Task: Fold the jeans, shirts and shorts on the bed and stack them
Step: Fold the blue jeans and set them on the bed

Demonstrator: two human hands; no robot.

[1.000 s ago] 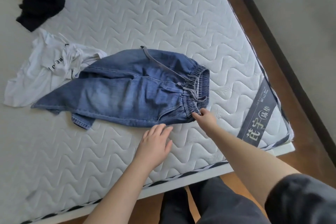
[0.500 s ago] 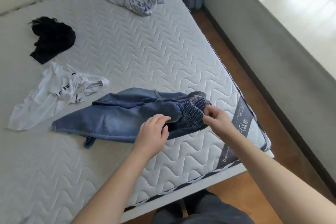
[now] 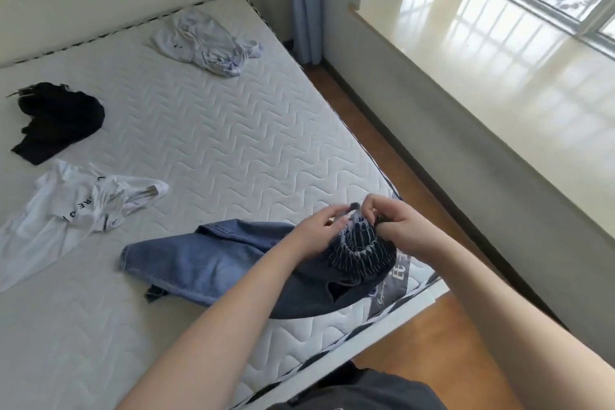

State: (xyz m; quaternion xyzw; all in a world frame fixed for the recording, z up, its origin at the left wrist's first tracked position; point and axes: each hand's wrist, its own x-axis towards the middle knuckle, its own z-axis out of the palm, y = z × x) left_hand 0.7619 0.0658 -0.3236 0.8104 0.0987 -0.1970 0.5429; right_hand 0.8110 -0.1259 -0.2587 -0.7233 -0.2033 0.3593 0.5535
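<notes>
At 9 o'clock, black garment [image 3: 58,120] bunched on mattress [image 3: 206,143]; just below, white shirt [image 3: 66,210] crumpled, letters "RE" and "O" legible, rest hidden in folds. At 12, pale shirt [image 3: 203,40] heaped. Low centre, jeans [image 3: 199,260] lying partly flat, waistband raised. Left hand [image 3: 316,233] and right hand [image 3: 396,226] both pinching gathered elastic waistband, fingers curled. Mattress label [image 3: 396,280] at 4, print unreadable.

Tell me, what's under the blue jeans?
Under the jeans lies the white quilted mattress, with its dark label peeking out by the lifted waistband. Anything else beneath the denim is covered.
</notes>
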